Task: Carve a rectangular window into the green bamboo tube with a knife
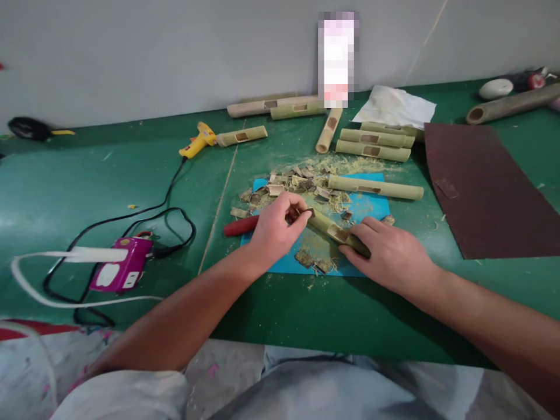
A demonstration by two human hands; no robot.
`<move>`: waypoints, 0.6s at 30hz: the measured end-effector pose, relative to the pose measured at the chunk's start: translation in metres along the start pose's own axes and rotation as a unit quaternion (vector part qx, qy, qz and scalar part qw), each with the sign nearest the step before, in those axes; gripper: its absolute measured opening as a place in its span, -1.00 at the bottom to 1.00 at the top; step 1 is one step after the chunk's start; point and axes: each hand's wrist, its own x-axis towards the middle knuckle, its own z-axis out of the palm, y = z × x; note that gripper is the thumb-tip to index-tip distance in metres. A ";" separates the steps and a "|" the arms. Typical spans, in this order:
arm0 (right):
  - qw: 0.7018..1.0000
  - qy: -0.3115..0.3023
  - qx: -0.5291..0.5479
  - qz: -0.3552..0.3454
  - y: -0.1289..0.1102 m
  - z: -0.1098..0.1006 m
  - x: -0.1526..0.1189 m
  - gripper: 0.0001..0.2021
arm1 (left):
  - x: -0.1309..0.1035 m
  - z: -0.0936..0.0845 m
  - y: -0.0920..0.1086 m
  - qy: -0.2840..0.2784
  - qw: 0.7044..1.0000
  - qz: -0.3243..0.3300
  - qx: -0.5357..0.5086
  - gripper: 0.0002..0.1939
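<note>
Head view shows the right hand (389, 254) pressing a short green bamboo tube (335, 230) flat on the blue cutting mat (371, 207) while the left hand (275, 227) pinches a small dark blade (306, 212) at its end, so it seems wise to pin it firmly and cut shallowly away from those fingers.
</note>
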 end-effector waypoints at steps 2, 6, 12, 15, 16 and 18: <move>1.000 0.000 -0.001 -0.002 -0.001 0.001 -0.001 -0.72 | 0.002 -0.002 0.001 -0.014 0.999 0.018 0.035 -0.94; 1.000 0.004 -0.006 0.002 -0.003 0.001 -0.001 -0.73 | 0.005 -0.009 0.007 -0.048 0.989 0.073 0.122 -0.94; 1.000 0.015 -0.012 0.003 -0.006 0.000 -0.002 -0.73 | 0.003 -0.011 0.007 -0.058 0.986 0.094 0.121 -0.93; 1.000 0.015 -0.011 0.008 -0.006 0.001 -0.002 -0.74 | 0.000 -0.009 0.006 -0.056 0.986 0.102 0.122 -0.83; 1.000 0.013 -0.010 0.009 -0.006 0.001 -0.002 -0.74 | -0.001 -0.008 0.007 -0.054 0.985 0.111 0.121 -0.82; 1.000 0.011 -0.009 0.010 -0.006 0.001 -0.002 -0.74 | -0.001 -0.007 0.007 -0.056 0.984 0.122 0.117 -0.86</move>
